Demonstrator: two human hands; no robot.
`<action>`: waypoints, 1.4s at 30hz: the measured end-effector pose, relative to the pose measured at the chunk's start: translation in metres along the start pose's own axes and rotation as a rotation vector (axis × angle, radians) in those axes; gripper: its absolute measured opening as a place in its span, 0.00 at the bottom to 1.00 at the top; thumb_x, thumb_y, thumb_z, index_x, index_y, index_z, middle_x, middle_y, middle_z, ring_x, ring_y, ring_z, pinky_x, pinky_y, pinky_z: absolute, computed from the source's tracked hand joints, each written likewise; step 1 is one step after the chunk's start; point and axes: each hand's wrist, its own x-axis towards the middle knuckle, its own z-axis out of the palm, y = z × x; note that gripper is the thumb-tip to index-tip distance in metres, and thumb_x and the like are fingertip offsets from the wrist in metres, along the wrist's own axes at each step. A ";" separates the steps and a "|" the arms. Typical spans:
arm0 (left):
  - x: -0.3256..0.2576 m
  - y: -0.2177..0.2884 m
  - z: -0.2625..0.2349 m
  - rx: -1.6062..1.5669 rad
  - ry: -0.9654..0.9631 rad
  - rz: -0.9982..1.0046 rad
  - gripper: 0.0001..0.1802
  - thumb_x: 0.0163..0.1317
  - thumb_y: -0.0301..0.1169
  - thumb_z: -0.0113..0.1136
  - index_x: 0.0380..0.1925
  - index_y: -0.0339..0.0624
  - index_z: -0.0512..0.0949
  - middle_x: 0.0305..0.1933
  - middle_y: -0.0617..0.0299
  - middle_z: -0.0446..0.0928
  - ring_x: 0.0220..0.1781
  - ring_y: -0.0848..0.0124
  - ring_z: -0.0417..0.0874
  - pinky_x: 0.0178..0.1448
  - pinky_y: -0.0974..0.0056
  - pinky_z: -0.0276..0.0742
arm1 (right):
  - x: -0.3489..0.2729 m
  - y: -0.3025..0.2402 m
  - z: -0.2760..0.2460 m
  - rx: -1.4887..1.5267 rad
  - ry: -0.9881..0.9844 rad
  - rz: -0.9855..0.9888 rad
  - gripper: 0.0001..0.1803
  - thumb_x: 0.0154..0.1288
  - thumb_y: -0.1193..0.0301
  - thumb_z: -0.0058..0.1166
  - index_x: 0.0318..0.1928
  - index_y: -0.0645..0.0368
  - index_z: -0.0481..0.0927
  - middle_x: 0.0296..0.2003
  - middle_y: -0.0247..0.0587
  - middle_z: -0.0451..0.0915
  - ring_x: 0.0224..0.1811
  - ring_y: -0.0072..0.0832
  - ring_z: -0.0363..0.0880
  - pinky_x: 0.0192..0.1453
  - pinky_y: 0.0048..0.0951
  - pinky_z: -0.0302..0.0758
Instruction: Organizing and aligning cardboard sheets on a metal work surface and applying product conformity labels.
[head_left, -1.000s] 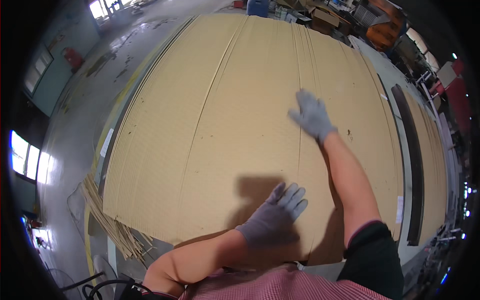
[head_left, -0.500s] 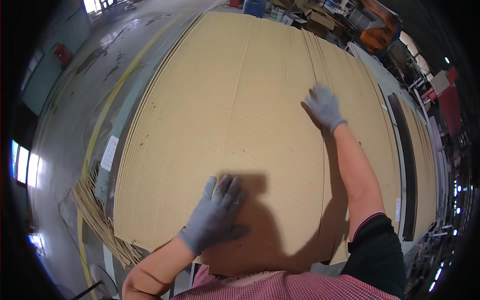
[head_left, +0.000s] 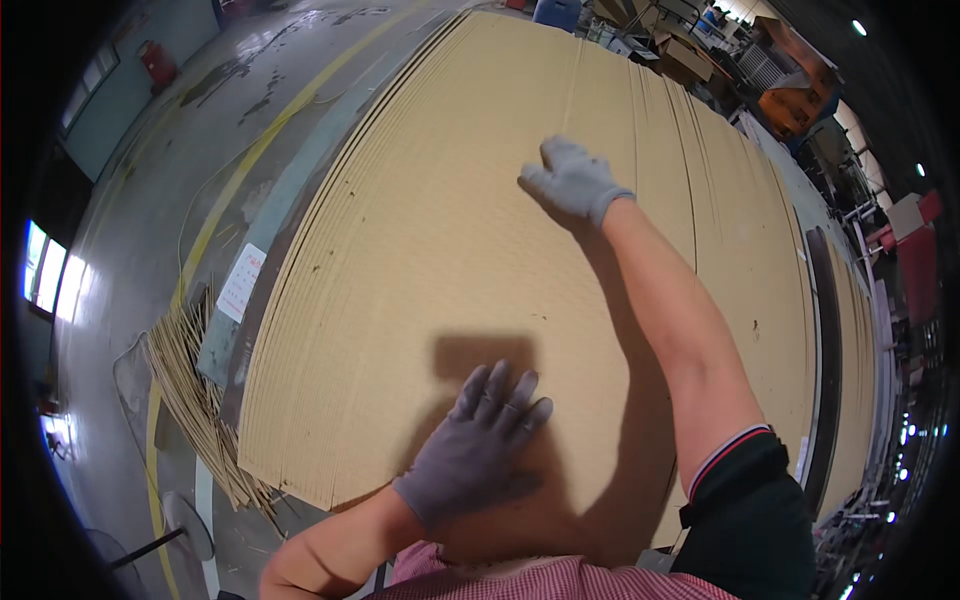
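Note:
A wide stack of tan corrugated cardboard sheets [head_left: 420, 260] spreads out before me, its left edges fanned in steps. My left hand [head_left: 478, 440], in a grey glove, is over the near part of the top sheet with fingers spread; whether its palm presses on the board I cannot tell. Farther off and to the right, my right hand [head_left: 575, 180], gloved in lighter grey, lies over the sheet with fingers stretched out and the thumb apart. Neither hand holds anything. Dark shadows of my head and right arm fall across the cardboard.
A bundle of thin cardboard strips [head_left: 190, 400] lies at the left on the floor side. Beside the stack a white printed paper [head_left: 241, 283] is fixed. A second cardboard stack [head_left: 850, 380] stands at the right behind a dark bar [head_left: 826, 350]. Boxes [head_left: 682, 58] and orange machinery [head_left: 798, 90] stand far right.
My right hand has moved left across the cardboard. My left hand has shifted a little to the right. The view has turned slightly, and the top sheet's creases appear farther right.

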 end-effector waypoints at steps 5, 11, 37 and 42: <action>-0.006 -0.004 0.003 -0.025 0.063 -0.019 0.41 0.51 0.54 0.58 0.58 0.38 0.65 0.64 0.44 0.58 0.68 0.41 0.54 0.73 0.44 0.43 | 0.006 0.015 0.046 -0.203 0.094 0.093 0.42 0.61 0.41 0.39 0.66 0.58 0.58 0.68 0.52 0.54 0.69 0.47 0.53 0.70 0.54 0.43; -0.031 0.000 -0.014 -0.227 0.010 0.133 0.31 0.53 0.40 0.60 0.56 0.39 0.67 0.62 0.47 0.63 0.65 0.50 0.62 0.69 0.51 0.54 | -0.012 -0.042 0.044 -0.052 0.065 0.154 0.41 0.63 0.40 0.36 0.68 0.53 0.57 0.70 0.49 0.50 0.73 0.47 0.44 0.72 0.53 0.38; -0.507 -0.036 0.077 -0.285 -0.513 -1.332 0.28 0.51 0.52 0.58 0.40 0.38 0.79 0.39 0.44 0.79 0.43 0.49 0.79 0.51 0.53 0.73 | -0.032 -0.041 0.061 -0.170 0.120 0.166 0.37 0.64 0.45 0.39 0.65 0.58 0.62 0.66 0.49 0.58 0.68 0.47 0.53 0.69 0.47 0.47; -0.286 -0.139 -0.098 -0.135 0.545 -0.433 0.23 0.52 0.25 0.55 0.52 0.36 0.71 0.56 0.44 0.70 0.61 0.49 0.68 0.66 0.55 0.60 | -0.059 -0.065 0.060 0.040 0.149 0.124 0.35 0.63 0.49 0.44 0.60 0.65 0.65 0.62 0.54 0.63 0.65 0.45 0.59 0.66 0.44 0.54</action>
